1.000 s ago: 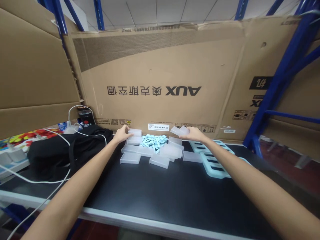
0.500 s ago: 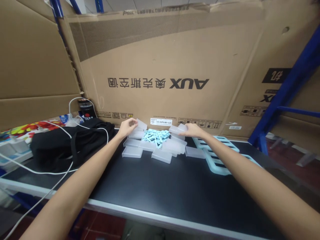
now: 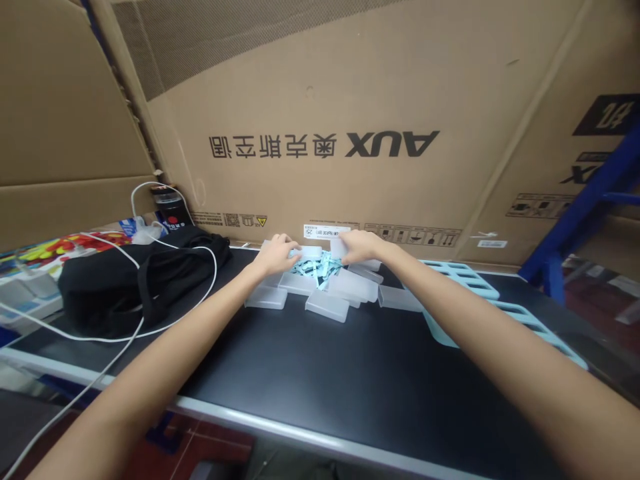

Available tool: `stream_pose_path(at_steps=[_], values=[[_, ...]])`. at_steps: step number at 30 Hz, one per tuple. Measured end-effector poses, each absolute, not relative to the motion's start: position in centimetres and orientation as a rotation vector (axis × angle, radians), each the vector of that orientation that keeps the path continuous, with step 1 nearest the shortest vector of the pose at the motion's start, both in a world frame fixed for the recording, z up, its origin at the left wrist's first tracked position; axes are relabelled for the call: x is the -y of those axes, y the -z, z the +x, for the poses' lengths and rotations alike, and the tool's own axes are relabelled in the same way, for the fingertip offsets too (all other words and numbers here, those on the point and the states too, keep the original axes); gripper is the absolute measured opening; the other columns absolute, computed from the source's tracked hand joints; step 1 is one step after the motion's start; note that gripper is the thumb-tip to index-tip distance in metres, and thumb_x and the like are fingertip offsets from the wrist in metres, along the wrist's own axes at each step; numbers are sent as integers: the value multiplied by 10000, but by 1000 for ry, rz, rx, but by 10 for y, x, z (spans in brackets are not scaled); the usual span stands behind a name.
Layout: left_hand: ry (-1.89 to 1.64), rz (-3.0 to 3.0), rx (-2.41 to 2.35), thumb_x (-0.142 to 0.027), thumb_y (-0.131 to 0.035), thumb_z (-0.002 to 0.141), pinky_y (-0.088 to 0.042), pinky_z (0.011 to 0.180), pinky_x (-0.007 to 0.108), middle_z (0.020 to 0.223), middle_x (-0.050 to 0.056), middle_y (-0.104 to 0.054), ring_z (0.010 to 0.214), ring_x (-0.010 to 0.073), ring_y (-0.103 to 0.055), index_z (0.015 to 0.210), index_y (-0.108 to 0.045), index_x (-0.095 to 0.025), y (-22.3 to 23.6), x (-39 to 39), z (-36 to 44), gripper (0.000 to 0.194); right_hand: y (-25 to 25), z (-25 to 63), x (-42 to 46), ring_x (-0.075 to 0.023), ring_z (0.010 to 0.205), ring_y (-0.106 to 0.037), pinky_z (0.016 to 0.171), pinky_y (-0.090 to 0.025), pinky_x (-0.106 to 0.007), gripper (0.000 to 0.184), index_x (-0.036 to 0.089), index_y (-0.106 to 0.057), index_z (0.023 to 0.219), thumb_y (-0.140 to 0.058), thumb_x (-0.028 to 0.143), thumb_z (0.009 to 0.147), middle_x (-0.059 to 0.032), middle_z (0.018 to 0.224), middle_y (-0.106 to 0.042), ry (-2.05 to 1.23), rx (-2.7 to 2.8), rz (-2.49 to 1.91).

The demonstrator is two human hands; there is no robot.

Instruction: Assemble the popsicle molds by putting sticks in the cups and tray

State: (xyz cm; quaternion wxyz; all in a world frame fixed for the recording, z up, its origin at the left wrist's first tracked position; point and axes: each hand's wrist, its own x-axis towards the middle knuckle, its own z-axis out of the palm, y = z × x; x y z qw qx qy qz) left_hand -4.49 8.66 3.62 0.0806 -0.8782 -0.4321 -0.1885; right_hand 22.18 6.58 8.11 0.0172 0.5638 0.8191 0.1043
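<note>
Several clear plastic cases (image 3: pixel 327 304) lie in a heap at the far side of the black table (image 3: pixel 320 373), around a pile of small light blue pieces (image 3: pixel 316 265). My left hand (image 3: pixel 278 254) rests on the left of the heap with its fingers closed on a clear case (image 3: pixel 308 252). My right hand (image 3: pixel 359 245) is on the right of the heap and grips another clear case (image 3: pixel 339 247). Both hands meet over the blue pieces, almost touching each other.
Light blue slotted trays (image 3: pixel 465 280) lie to the right of the heap. A black bag (image 3: pixel 135 280) with white cables (image 3: pixel 165 323) over it sits at the left, with a dark bottle (image 3: pixel 167 207) behind. A big cardboard box (image 3: pixel 350 120) walls the back. Blue rack posts (image 3: pixel 590 207) stand at the right.
Both hands have moved inward from the heap's outer edges to its middle, each carrying a clear case. The view has shifted closer and lower.
</note>
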Motion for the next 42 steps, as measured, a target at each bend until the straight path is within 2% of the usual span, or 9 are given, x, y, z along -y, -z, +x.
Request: stream_pose_path(at_steps=[5,10,15,21,27,32,36,38,42], values=[[656,-2665,1172,-368,-488,915,-438,905,389,1099,84,-594,1027,249,-545,1063,-652,-205,-41,-61,-30,274,-71,217,-85,-295,889,-625,642,-456,-329,594,160,-593,1118,-736,371,581,-137,1050,-651,-336,-2428,1744],[735,-2776,891,-263,-481,910,-436,848,336,960,43,-622,933,204,-572,953,-634,-196,-50,-23,-9,173,-68,219,-81,-289,888,-623,646,-429,-314,523,162,-579,1127,-664,216,613,-148,1050,-644,-434,-2477,1780],[895,-2783,784,-226,-484,899,-436,789,330,893,38,-619,872,196,-569,918,-612,-190,-58,15,9,135,-84,227,-66,-254,815,-616,605,-378,-276,471,170,-534,1120,-623,244,663,-119,965,-645,-513,-2547,1893],[1637,-2988,1124,-343,-560,909,-484,755,316,958,52,-651,815,161,-616,1051,-547,-192,-57,37,32,207,-93,227,8,-147,674,-530,586,-372,-242,295,200,-473,812,-664,370,666,2,752,-583,-162,-3304,2042],[2564,-3281,1383,-423,-680,833,-528,820,336,878,43,-654,787,141,-658,972,-532,-158,-50,61,54,334,-65,224,82,-107,561,-452,507,-361,-227,302,206,-459,770,-700,362,679,40,657,-501,163,-3584,2219],[2738,-3399,1422,-426,-811,688,-528,753,261,793,13,-614,713,93,-607,831,-588,-119,-37,68,57,406,-58,226,95,-124,632,-516,565,-409,-237,258,202,-491,818,-687,341,725,20,733,-551,349,-3582,1855],[2709,-3465,1435,-349,-864,624,-527,759,259,865,41,-655,775,121,-641,858,-598,-122,-29,61,50,421,-68,230,103,-175,828,-578,674,-467,-270,535,218,-461,1108,-736,464,721,-40,1003,-593,409,-3402,1743],[2753,-3438,1379,-333,-865,629,-533,797,287,868,45,-668,806,138,-658,876,-592,-133,-28,58,47,418,-73,235,105,-200,899,-587,721,-481,-298,700,235,-380,1238,-746,512,709,-71,1123,-575,347,-3325,1746],[2710,-3475,1305,-351,-842,674,-533,860,337,845,49,-687,797,147,-679,945,-595,-146,-30,57,44,420,-79,248,106,-228,938,-606,733,-475,-322,631,264,-428,1241,-689,574,758,-78,1173,-586,-44,-3178,1817]])
